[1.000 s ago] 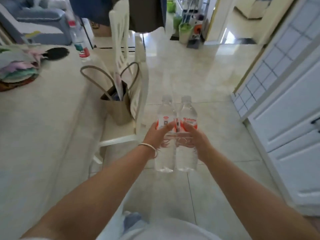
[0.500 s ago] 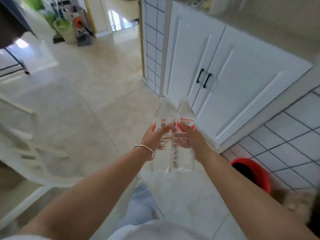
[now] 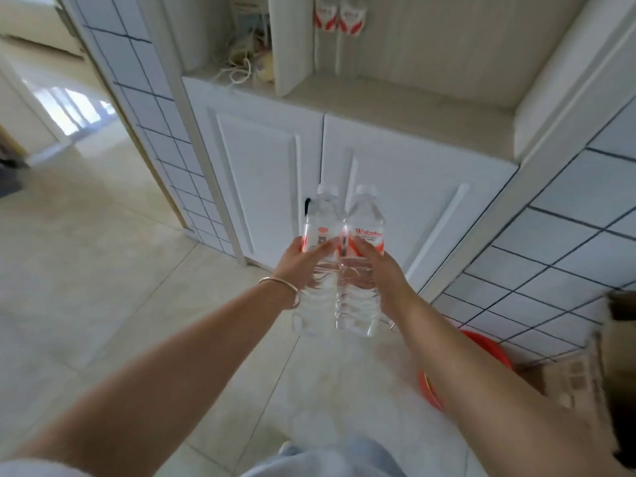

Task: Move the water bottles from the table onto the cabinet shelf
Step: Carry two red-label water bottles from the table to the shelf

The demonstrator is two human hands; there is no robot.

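Note:
I hold two clear water bottles with red and white labels upright and side by side in front of me. My left hand grips the left bottle and my right hand grips the right bottle. Both bottles hang in the air before the white cabinet doors. Above the doors lies the open cabinet shelf. Two more bottles with red labels stand at the back of that shelf, cut off by the top edge.
A white divider panel splits the shelf; cables and packets lie in the left section. Tiled walls flank the cabinet. A red basin sits on the floor at lower right beside a cardboard box. A doorway opens at left.
I have turned from the table and chair toward the cabinet. The shelf with two bottles has come into view. Both hands still carry the two bottles, now nearer the cabinet doors.

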